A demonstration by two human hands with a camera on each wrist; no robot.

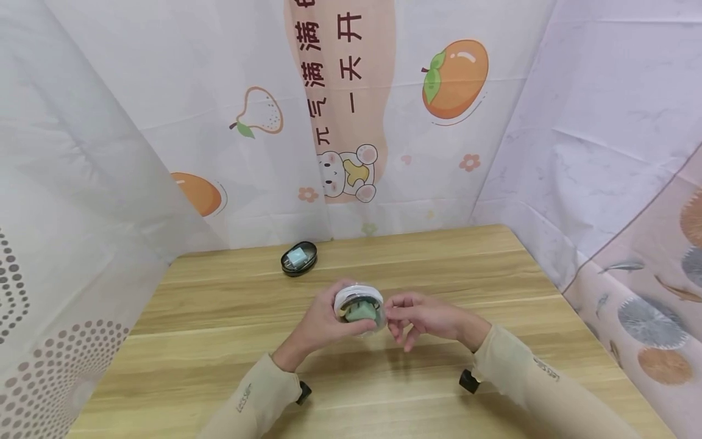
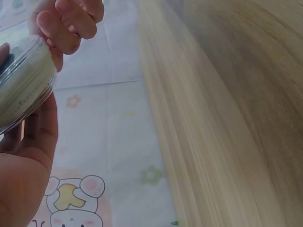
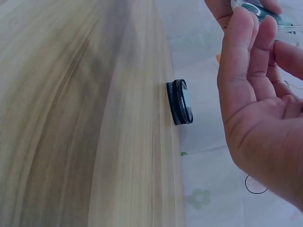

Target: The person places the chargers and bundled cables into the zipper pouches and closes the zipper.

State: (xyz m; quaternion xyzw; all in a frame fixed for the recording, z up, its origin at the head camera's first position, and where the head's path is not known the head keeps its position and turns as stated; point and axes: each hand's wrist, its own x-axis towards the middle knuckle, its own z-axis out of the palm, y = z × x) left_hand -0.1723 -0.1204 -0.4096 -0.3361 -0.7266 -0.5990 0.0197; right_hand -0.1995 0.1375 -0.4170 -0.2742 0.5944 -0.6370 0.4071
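Observation:
A small round clear pouch point(image 1: 359, 308) with a white rim is held above the middle of the table. Inside it, a pale green block point(image 1: 361, 311) shows through the clear face, with dark and yellowish bits beside it that are too small to name. My left hand point(image 1: 323, 317) grips the pouch from the left, thumb across its front and fingers behind. At its right edge, my right hand point(image 1: 419, 316) pinches the rim with thumb and forefinger, the other fingers loosely bent. What exactly lies between those fingertips is hidden. In the left wrist view the pouch point(image 2: 28, 85) is tilted.
A black-rimmed oval clear case point(image 1: 298, 258) with a light blue block inside lies near the table's back edge, left of the hands. The wooden table point(image 1: 219, 353) meets a printed cloth point(image 1: 263, 201) hung behind it, with cloth at both sides too.

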